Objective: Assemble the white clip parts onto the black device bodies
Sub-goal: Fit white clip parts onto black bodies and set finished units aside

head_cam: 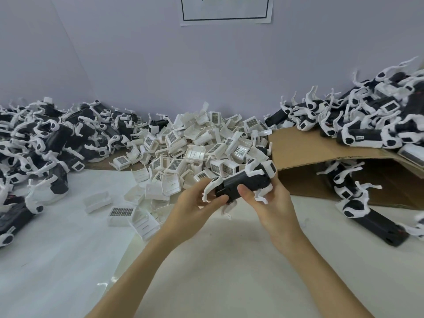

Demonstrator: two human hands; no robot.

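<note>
A wide white table surface [57, 260] is spread under everything. Beyond the fingers, against the pale wall, a big heap of loose white plastic clip parts with dark grid labels [197, 143] is piled. Far to the left of the fingers a heap of black device bodies with white fittings [46, 138] is seen, and to the right a second heap of the same black and white units [371, 115] is laid on a bent sheet of brown cardboard [305, 148].

One long black plastic device body [243, 183] is held above the table between both hands. The left hand [197, 210] is curled round its near left end, the thumb pressed on the black side. The right hand [273, 203] is clamped on its right part, the thumb laid across the top, and white fittings stick out between the fingers.
</note>
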